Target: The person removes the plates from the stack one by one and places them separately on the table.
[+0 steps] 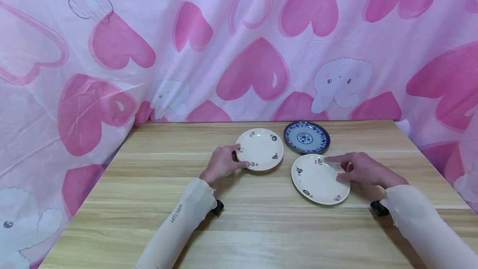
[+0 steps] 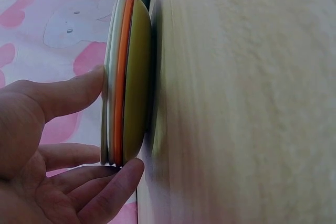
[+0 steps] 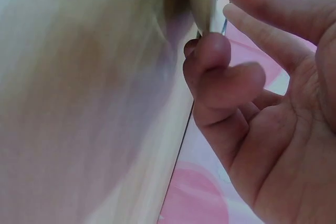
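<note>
My left hand [image 1: 223, 162] rests against the left and near rim of a stack of plates [image 2: 134, 87], thumb on one side and fingers on the other. A white plate [image 1: 259, 148] with small dark and red motifs tops the stack; orange and olive edges show beneath it in the left wrist view. Over at the right, my right hand [image 1: 364, 170] grips a matching white plate [image 1: 317, 182] by its right rim. Its thumb lies on the plate, while other fingers [image 3: 210, 61] curl at the edge. Part of that plate's underside is hidden.
A blue-and-white patterned plate [image 1: 305, 137] with a dark blue rim lies behind, between the stack and the held plate. All stand on a wood-grain table [image 1: 261, 231]. A pink heart-print cloth [image 1: 239, 45] hangs behind the table and along its sides.
</note>
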The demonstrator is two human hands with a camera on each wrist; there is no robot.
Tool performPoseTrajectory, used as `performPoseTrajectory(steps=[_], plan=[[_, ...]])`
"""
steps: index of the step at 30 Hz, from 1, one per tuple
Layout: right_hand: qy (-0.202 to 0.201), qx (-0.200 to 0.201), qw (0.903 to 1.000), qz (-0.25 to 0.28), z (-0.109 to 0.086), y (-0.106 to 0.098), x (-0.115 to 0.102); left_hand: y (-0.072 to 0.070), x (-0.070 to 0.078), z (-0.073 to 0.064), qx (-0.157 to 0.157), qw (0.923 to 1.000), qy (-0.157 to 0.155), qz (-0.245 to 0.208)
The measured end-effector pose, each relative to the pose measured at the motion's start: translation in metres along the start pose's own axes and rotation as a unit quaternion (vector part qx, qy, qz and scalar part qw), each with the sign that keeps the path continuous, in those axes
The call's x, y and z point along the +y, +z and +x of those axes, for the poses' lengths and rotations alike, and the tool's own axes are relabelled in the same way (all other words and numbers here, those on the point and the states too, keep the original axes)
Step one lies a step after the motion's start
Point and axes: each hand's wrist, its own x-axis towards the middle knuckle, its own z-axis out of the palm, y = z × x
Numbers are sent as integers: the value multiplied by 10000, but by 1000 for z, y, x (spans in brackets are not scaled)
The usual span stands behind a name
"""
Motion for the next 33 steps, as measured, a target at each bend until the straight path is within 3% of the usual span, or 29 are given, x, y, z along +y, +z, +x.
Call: performPoseTrajectory(steps=[18, 33], plan=[[-275, 75, 9991, -301, 12, -22, -8, 0, 1, 0, 5, 10000, -63, -69], [-406, 203, 9990, 51, 22, -26, -32, 1, 2, 1, -26, 10000, -86, -38]])
